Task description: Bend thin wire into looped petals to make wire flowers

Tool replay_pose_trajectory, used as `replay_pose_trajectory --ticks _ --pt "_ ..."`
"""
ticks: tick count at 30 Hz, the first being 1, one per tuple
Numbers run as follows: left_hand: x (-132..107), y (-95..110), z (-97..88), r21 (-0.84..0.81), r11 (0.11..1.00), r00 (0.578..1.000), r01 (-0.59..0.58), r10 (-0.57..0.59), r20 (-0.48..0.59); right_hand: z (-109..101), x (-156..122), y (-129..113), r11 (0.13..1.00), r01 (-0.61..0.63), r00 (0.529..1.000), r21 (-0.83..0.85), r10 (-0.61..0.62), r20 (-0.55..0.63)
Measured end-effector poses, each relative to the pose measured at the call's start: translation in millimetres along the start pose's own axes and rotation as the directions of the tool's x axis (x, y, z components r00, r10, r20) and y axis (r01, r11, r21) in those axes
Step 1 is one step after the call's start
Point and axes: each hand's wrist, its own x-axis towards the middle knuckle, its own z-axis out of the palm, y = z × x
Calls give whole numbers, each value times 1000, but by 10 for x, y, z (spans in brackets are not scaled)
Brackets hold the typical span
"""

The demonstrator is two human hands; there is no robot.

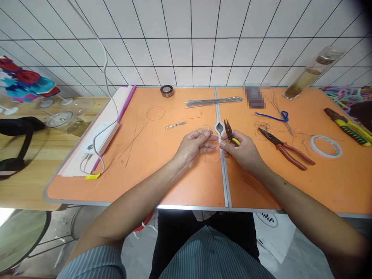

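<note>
Over the middle seam of the orange table (162, 182), my left hand (195, 144) pinches a thin wire loop (213, 159) between thumb and fingers. My right hand (241, 149) is closed round small yellow-handled pliers (229, 133), whose dark jaws point up and away. The fingertips of the two hands nearly meet above the seam. The wire is very thin and only partly visible.
Red-handled pliers (286, 149), a roll of clear tape (325, 146), a blue wire (273, 116) and a yellow-black tool (348, 128) lie to the right. A bundle of straight wires (213, 102), a tape roll (167, 90), a wire ring (155, 113) and a white power strip (101, 137) lie behind and left.
</note>
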Motion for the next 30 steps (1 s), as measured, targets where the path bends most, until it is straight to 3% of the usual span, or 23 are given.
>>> replay_pose_trajectory --ticks 7,15,20,22,25,30 --pt "1 18 -25 46 996 996 71 -69 -49 83 -9 18 999 -46 998 -4 46 54" --pt "68 46 -117 91 983 986 157 -160 36 56 -11 -20 995 -73 987 -68 82 136" --pt "56 85 -98 103 980 985 169 -170 -4 -15 16 10 984 27 987 -173 2 164" --pt "51 98 -94 112 978 984 177 -176 -21 -85 30 7 932 151 983 -331 -105 152" --pt "55 111 -108 120 978 985 172 -169 -31 -217 35 -62 757 293 956 -584 -239 170" --pt "75 113 -144 87 984 987 157 -155 -33 -354 49 -194 462 431 897 -775 -314 311"
